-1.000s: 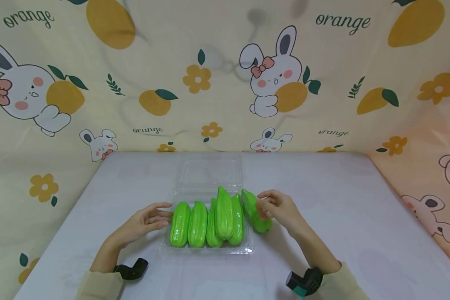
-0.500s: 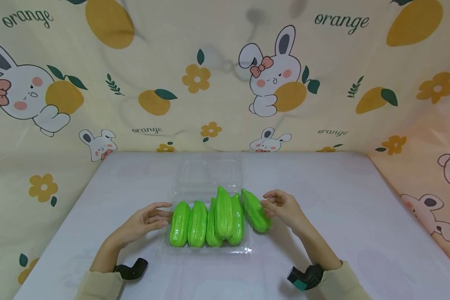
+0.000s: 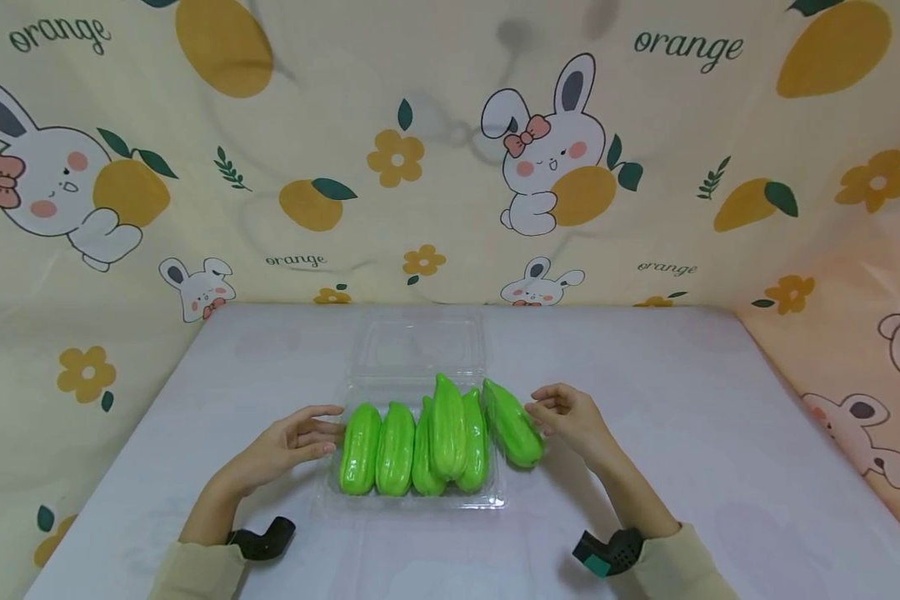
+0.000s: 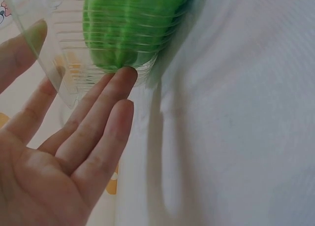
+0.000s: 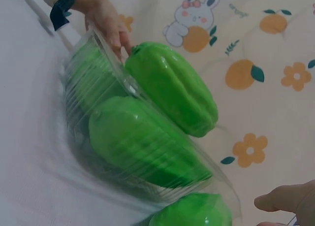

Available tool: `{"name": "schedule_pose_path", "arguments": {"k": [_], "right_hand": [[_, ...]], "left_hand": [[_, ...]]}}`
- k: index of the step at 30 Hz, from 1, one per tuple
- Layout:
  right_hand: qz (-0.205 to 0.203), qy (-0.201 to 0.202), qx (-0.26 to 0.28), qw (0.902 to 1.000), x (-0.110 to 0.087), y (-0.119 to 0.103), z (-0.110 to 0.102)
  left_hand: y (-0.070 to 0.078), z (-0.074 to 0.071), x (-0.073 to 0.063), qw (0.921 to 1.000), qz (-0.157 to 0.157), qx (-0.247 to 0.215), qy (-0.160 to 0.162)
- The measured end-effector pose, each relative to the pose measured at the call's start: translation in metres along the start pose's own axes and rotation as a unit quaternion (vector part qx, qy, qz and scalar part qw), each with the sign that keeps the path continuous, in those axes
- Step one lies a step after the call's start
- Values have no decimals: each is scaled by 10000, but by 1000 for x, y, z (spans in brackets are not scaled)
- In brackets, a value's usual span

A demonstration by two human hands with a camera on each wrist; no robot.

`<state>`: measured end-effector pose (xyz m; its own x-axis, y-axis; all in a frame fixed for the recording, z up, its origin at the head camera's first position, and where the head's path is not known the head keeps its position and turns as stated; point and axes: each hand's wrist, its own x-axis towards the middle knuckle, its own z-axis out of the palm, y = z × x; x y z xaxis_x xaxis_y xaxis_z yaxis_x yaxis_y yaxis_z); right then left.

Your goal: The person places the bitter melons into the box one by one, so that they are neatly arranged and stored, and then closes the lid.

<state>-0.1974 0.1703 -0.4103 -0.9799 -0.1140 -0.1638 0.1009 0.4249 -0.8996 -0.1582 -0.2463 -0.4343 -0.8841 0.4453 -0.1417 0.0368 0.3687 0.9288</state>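
Note:
A clear plastic clamshell box (image 3: 420, 502) sits on the table and holds several glossy green ridged fruits (image 3: 359, 450) side by side. Another such fruit (image 5: 170, 88) lies on top of them, above the rim. One loose green fruit (image 3: 516, 429) leans at a slant beside the box's right side. My left hand (image 3: 300, 435) is at the box's left wall; in the left wrist view its extended fingers (image 4: 118, 88) reach the ribbed plastic. To the right of the loose fruit is my right hand (image 3: 576, 423), its fingers loosely bent. Whether they touch that fruit I cannot tell.
The box's transparent lid (image 3: 422, 346) lies folded back behind it. A white cloth covers the table (image 3: 645, 358). Behind it hangs a curtain (image 3: 450, 208) printed with rabbits and oranges. Each wrist wears a black camera (image 3: 266, 540).
My right hand has drawn back to the right from the loose green fruit, leaving more of it visible. The left hand and the box look unmoved.

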Motion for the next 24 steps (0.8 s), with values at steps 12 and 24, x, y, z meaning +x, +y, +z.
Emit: {"name": "schedule_pose_path", "arguments": {"k": [12, 24], "right_hand": [[145, -73, -49, 9999, 10, 13, 3], [221, -378, -488, 9978, 15, 14, 10]], "left_hand": [[2, 0, 1, 10000, 28, 22, -25], [-1, 1, 0, 10000, 5, -30, -18]]}}
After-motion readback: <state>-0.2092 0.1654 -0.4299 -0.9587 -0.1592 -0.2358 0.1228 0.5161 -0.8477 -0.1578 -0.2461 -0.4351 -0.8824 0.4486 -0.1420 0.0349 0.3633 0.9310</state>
